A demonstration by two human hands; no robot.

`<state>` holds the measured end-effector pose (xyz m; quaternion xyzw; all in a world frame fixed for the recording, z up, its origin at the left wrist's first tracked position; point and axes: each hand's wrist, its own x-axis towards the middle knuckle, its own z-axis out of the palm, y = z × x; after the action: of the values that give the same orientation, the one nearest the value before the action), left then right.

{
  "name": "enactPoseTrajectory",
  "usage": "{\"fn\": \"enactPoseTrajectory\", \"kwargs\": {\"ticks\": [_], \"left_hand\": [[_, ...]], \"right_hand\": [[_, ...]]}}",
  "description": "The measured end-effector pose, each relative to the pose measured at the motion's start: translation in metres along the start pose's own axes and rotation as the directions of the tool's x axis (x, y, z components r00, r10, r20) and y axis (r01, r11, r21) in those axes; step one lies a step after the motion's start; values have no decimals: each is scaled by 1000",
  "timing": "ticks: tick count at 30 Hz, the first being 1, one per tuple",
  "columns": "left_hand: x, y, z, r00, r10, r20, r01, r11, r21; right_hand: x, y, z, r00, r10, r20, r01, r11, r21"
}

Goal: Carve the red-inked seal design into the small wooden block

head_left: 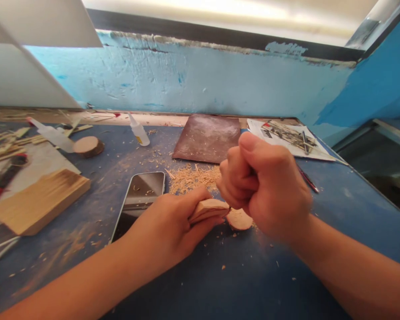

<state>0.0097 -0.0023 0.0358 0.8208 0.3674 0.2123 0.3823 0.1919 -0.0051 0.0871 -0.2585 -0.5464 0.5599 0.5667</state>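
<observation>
My left hand is closed around a small carved piece of pale wood, gripped between thumb and fingers. Close to its right end, my right hand is curled into a fist, thumb on top. A thin dark tip shows between that fist and the wood, but whatever the fist holds is hidden by the fingers. Beneath the hands, a pale rounded wood piece lies on the blue tabletop. Just behind them spreads a heap of wood shavings.
Left of my left hand lies a phone. Further left are a wooden block, a red-and-black tool, a round wood slice and a glue bottle. A brown sheet lies behind, with a pen to the right.
</observation>
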Motion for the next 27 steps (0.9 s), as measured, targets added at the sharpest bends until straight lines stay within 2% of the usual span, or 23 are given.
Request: {"fn": "enactPoseTrajectory", "kwargs": {"ticks": [4, 12, 15, 16, 19, 23, 27], "left_hand": [[1, 6, -3, 996, -81, 41, 77, 993, 93], [1, 7, -2, 996, -81, 33, 78, 994, 76], [1, 6, -2, 997, -61, 37, 59, 997, 51], [1, 6, -2, 998, -59, 38, 57, 997, 49], [1, 5, -2, 996, -75, 40, 72, 994, 78], [0, 5, -2, 995, -83, 48, 77, 990, 118], [1, 6, -1, 994, -101, 39, 94, 985, 148]], "right_hand": [[0, -5, -1, 1000, 26, -13, -25, 998, 50], [-9, 10, -3, 1000, -21, -4, 21, 1000, -11], [-10, 14, -3, 1000, 20, 9, -19, 997, -74], [-9, 14, -3, 999, 48, 5, -47, 993, -105], [-6, 6, -1, 998, -52, 22, 54, 993, -109], [-3, 0, -3, 1000, 20, 13, -19, 998, -61], [-6, 0, -4, 1000, -13, -10, 12, 999, -34]]}}
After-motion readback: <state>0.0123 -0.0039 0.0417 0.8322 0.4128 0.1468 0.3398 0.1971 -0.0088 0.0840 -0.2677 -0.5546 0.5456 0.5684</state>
